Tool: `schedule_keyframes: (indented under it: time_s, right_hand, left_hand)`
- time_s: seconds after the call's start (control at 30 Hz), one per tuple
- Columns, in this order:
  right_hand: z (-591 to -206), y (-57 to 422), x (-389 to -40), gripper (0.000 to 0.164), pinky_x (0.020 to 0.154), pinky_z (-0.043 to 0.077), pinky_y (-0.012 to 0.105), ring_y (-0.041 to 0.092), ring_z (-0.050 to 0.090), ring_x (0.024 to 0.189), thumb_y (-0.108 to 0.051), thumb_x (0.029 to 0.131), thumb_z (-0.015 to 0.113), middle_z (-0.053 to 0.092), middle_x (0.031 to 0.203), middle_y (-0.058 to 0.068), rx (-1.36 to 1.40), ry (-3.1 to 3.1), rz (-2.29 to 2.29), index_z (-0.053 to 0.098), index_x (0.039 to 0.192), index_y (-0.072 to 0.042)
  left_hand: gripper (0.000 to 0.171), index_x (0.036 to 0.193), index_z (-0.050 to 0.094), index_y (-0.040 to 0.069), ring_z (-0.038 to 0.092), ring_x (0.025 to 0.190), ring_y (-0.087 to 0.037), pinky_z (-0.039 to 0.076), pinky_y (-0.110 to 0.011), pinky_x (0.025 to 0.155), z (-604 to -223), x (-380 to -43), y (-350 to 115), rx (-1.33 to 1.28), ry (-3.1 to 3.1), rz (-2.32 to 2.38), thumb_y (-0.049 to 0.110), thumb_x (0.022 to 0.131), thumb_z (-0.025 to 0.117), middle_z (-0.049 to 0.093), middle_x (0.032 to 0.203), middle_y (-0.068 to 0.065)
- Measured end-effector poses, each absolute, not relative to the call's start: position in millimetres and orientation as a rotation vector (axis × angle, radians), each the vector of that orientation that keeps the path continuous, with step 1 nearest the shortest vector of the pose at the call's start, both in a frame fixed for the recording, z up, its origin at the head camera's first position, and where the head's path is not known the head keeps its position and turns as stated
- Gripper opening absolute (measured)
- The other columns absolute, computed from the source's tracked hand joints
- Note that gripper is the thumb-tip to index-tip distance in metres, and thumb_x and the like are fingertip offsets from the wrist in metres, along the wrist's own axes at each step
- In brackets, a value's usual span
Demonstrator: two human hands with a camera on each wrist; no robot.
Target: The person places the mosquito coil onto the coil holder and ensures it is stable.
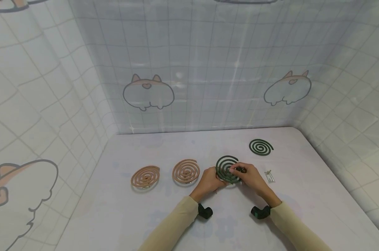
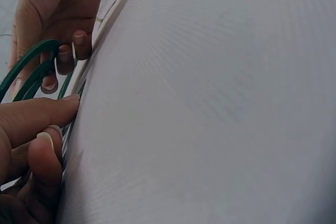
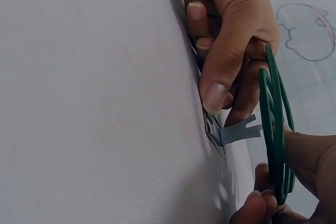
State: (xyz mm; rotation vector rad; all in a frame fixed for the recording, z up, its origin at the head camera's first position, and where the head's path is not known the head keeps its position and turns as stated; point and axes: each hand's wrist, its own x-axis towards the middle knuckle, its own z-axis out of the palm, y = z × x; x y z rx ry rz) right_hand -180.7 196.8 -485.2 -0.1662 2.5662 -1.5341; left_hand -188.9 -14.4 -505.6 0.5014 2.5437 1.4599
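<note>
A green mosquito coil [image 3: 272, 140] is pinched by my right hand [image 1: 253, 177], tilted above the white table. Under it, in the right wrist view, a small metal coil stand [image 3: 240, 132] has its forked upright bent up toward the coil. The left hand [image 1: 209, 180] holds this stand's flat base, its thumb [image 3: 216, 95] pressed on it near the table. Whether the fork touches the coil, I cannot tell. In the left wrist view, the fingers of both hands partly hide the coil and stand.
Two brown coils, one at far left [image 1: 145, 177] and one nearer [image 1: 186, 171], sit raised on metal stands. Another green coil [image 1: 261, 147] lies flat at back right, with a loose metal stand [image 1: 270, 176] in front of it. Patterned curtains [image 1: 202, 87] enclose the table.
</note>
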Motion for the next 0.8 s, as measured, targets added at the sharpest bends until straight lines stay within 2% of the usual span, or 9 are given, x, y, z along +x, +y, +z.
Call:
schedule_keyframes:
  time_s: [0.1, 0.27, 0.47, 0.8]
  right_hand:
    - [-485.1, 196.5, -180.6, 0.021, 0.050, 0.045, 0.031, 0.017, 0.048, 0.053, -0.031, 0.098, 0.073, 0.068, 0.092, 0.007, -0.170, 2.567, -1.534, 0.075, 0.109, -0.014]
    - [-485.5, 197.0, -179.7, 0.021, 0.051, 0.046, 0.031, 0.017, 0.049, 0.055, -0.031, 0.098, 0.073, 0.069, 0.096, 0.007, -0.170, 2.554, -1.541, 0.075, 0.109, -0.014]
    - [-486.3, 197.1, -178.9, 0.020, 0.051, 0.046, 0.031, 0.017, 0.049, 0.057, -0.031, 0.097, 0.073, 0.070, 0.099, 0.006, -0.178, 2.555, -1.545, 0.075, 0.108, -0.014]
    - [-488.1, 197.2, -180.9, 0.018, 0.051, 0.047, 0.031, 0.017, 0.050, 0.056, -0.030, 0.096, 0.075, 0.069, 0.096, 0.005, -0.199, 2.554, -1.560, 0.076, 0.107, -0.016]
  left_hand:
    - [0.029, 0.090, 0.070, 0.009, 0.047, 0.039, -0.005, 0.048, -0.023, 0.054, -506.1, -189.5, -14.3, 0.500, 2.541, 1.465, 0.018, 0.075, 0.093, 0.061, 0.065, 0.008]
    - [0.029, 0.091, 0.070, 0.009, 0.047, 0.038, -0.005, 0.048, -0.023, 0.054, -506.7, -189.6, -14.3, 0.502, 2.541, 1.463, 0.019, 0.075, 0.093, 0.061, 0.065, 0.008]
    - [0.030, 0.092, 0.070, 0.008, 0.047, 0.038, -0.005, 0.049, -0.021, 0.060, -505.7, -188.1, -14.2, 0.502, 2.542, 1.461, 0.018, 0.075, 0.093, 0.063, 0.069, 0.007]
    - [0.030, 0.093, 0.070, 0.009, 0.052, 0.049, -0.006, 0.049, -0.022, 0.063, -505.1, -188.1, -14.4, 0.509, 2.558, 1.441, 0.018, 0.076, 0.093, 0.065, 0.075, 0.007]
